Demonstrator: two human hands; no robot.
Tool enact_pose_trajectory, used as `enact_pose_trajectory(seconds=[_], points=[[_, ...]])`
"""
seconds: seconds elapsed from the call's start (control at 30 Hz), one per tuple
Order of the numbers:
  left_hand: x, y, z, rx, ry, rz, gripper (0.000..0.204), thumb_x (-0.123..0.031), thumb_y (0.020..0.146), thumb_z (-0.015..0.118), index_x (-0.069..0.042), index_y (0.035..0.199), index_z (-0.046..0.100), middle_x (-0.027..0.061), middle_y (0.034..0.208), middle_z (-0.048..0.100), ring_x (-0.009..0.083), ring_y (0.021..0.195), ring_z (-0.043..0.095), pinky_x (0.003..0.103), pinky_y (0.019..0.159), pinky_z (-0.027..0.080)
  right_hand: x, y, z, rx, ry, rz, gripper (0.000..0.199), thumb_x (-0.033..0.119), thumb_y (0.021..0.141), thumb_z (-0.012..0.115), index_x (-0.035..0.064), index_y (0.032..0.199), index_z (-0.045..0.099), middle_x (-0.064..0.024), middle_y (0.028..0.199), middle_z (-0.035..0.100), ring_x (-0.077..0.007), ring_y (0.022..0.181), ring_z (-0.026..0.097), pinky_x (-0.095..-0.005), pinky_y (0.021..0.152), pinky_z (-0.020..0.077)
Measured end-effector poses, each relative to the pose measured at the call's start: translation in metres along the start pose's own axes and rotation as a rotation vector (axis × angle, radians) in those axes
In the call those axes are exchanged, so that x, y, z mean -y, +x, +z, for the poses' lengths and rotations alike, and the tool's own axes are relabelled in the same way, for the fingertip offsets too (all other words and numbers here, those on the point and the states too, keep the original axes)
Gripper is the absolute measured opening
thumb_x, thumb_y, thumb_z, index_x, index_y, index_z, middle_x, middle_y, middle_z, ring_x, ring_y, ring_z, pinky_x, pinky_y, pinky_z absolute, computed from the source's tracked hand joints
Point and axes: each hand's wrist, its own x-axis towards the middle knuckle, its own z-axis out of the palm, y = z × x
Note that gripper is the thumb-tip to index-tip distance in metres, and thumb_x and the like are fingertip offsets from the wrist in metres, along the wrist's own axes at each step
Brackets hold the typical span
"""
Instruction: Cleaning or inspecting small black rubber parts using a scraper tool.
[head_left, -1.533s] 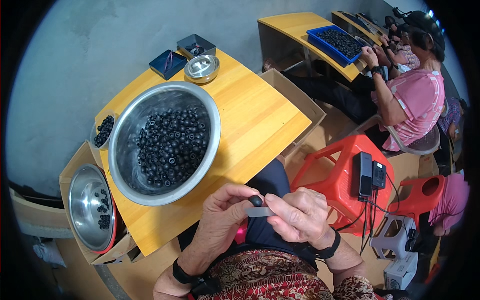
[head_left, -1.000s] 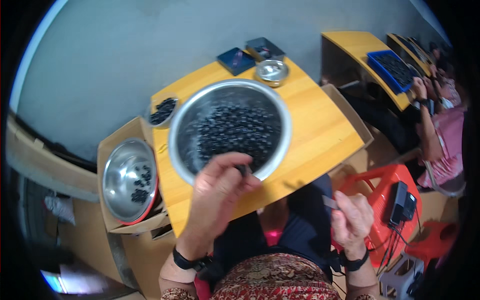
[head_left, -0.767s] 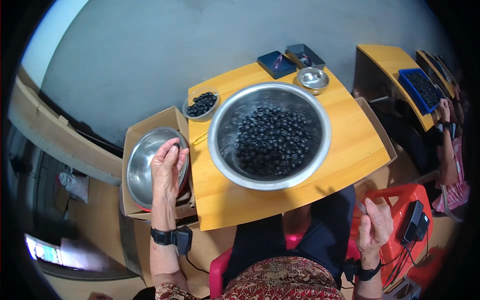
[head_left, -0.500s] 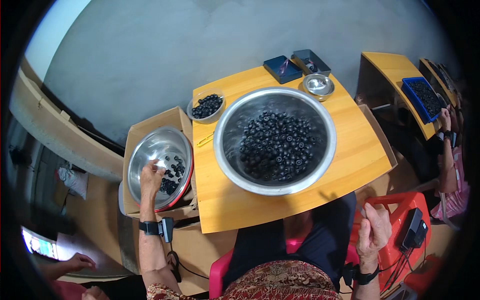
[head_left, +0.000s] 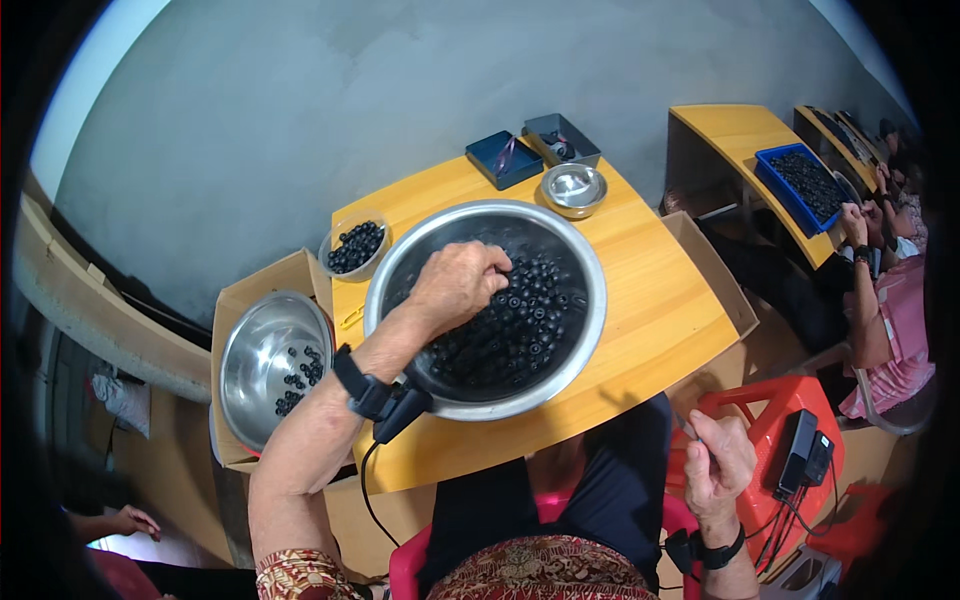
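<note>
My left hand (head_left: 455, 288) is inside the large steel basin (head_left: 588, 340), over a heap of small round black parts (head_left: 520, 320) with ring-like ends. Its fingers are curled and pressed together at the heap; whether a part is between them is hidden. Right of my lap, my right hand (head_left: 720, 465) is raised and closed, thumb against the fingers. A thin greyish tip (head_left: 688, 428) pokes out from it, too small to name. Left of the table, a second steel basin (head_left: 245, 350) holds some of the black parts in a cardboard box (head_left: 235, 305).
On the wooden table (head_left: 650, 310) stand a clear tub (head_left: 378, 262) of black parts, a yellow tool (head_left: 352, 316), a small steel bowl (head_left: 575, 203) and two dark trays (head_left: 507, 177). A red stool (head_left: 825, 400) carries a black device. Other people sit at right and lower left.
My left hand has moved from the left basin rightward into the large basin on the table. My right hand stays closed beside my lap. The whole view has shifted slightly.
</note>
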Motion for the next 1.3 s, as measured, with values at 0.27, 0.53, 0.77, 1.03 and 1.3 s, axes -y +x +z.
enact_pose_trajectory(seconds=[0.27, 0.53, 0.77, 1.03, 1.3], points=[[-0.001, 0.018, 0.033, 0.068, 0.071, 0.054, 0.021, -0.009, 0.077, 0.071, -0.002, 0.096, 0.067, 0.0154, 0.084, 0.064, 0.0331, 0.083, 0.064, 0.043, 0.075, 0.050, -0.008, -0.010, -0.012, -0.023, -0.007, 0.119, 0.021, 0.009, 0.082, 0.066, -0.0028, 0.100, 0.067, -0.0100, 0.070, 0.062, -0.0189, 0.057, 0.055, -0.0296, 0.052, 0.0422], [-0.009, 0.011, 0.028, 0.065, 0.112, 0.200, 0.020, -0.005, 0.076, 0.069, -0.001, 0.095, 0.065, 0.0188, 0.085, 0.065, 0.0328, 0.078, 0.065, 0.040, 0.074, 0.052, 0.001, -0.006, -0.006, -0.029, 0.047, 0.130, 0.021, 0.010, 0.083, 0.066, -0.0031, 0.099, 0.068, -0.0114, 0.073, 0.063, -0.0196, 0.058, 0.055, -0.0294, 0.053, 0.0424], [-0.092, -0.031, -0.015, 0.281, -1.057, -0.385, 0.012, -0.005, 0.088, 0.065, 0.002, 0.098, 0.065, 0.0073, 0.088, 0.068, 0.0124, 0.078, 0.067, 0.023, 0.071, 0.055, 0.009, 0.009, -0.004, -0.033, 0.193, 0.262, 0.027, 0.006, 0.076, 0.076, -0.0003, 0.101, 0.069, -0.0073, 0.076, 0.064, -0.0130, 0.061, 0.054, -0.0254, 0.054, 0.0408], [-0.137, -0.087, 0.009, 0.314, -1.368, -0.308, 0.023, -0.008, 0.089, 0.067, 0.001, 0.107, 0.056, 0.0092, 0.087, 0.069, 0.0103, 0.075, 0.066, 0.021, 0.053, 0.050, 0.045, 0.031, 0.024, 0.178, 0.472, 0.234, 0.029, 0.004, 0.078, 0.074, 0.0011, 0.106, 0.068, -0.0069, 0.072, 0.061, -0.0129, 0.060, 0.057, -0.0248, 0.055, 0.0432], [-0.140, -0.096, 0.031, 0.256, -1.491, -0.270, 0.015, -0.008, 0.088, 0.068, 0.000, 0.099, 0.061, 0.0076, 0.090, 0.069, 0.0104, 0.080, 0.067, 0.020, 0.070, 0.052, 0.042, 0.017, 0.019, 0.123, 0.390, 0.255, 0.018, 0.002, 0.078, 0.073, 0.0007, 0.095, 0.069, -0.0076, 0.077, 0.066, -0.0115, 0.062, 0.057, -0.0244, 0.054, 0.0423]])
